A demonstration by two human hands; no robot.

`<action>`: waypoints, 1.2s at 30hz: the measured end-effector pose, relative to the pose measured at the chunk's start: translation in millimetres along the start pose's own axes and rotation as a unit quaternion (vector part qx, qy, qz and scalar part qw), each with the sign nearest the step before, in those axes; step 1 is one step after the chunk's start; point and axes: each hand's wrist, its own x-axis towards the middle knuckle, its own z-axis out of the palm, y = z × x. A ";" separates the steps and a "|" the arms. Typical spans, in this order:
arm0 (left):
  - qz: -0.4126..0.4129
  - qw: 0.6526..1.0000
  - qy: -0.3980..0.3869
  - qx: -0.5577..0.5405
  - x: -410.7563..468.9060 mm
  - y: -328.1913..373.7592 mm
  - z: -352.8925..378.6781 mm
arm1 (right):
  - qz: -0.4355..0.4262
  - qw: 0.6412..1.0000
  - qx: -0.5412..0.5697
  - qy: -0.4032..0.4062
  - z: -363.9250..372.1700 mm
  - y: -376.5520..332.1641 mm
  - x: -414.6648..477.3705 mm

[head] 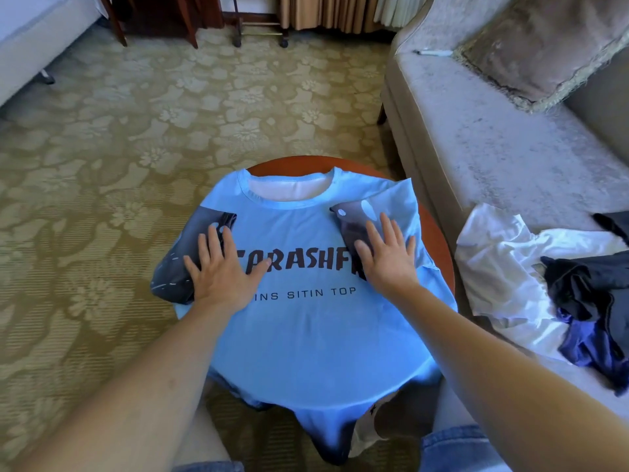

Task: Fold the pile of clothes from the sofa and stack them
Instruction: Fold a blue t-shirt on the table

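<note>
**Blue shirt laid flat, both sleeves turned in**

Head view. A light blue T-shirt (306,335) is lying face up on a small round wooden surface (439,240), collar away from the person, hem hanging off the near edge. The left hand (221,270) is pressing flat, fingers straight and spread, gripping nothing, on the dark left sleeve (180,267) folded in toward the chest. The right hand (388,257) is doing the same on the right sleeve (350,219): palm down, fingers splayed, nothing held.

Risks, as judged from here:
- The shirt is wider and longer than the surface, so the overhanging hem is likely pulling on the cloth; once the palms lift it may be dragging the fold askew.
- The left sleeve is drooping over the rim and could be slipping back out.
- The right side is looking rumpled; creases may be getting pressed in.

Surroundings. The surface is standing on a patterned gold carpet (136,131), just beside a grey sofa (493,148). The pile of clothes (544,284), white, black and purple, is waiting unfolded on the seat. Farther along are a cushion (544,46) and a pen (434,52). Curtains (323,11) are hanging at the back.
</note>
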 end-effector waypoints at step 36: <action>-0.144 0.924 -0.038 -0.351 -57.4 -81.2 -24.9 | 0.267 0.905 0.329 0.049 -25.8 119.2 -99.6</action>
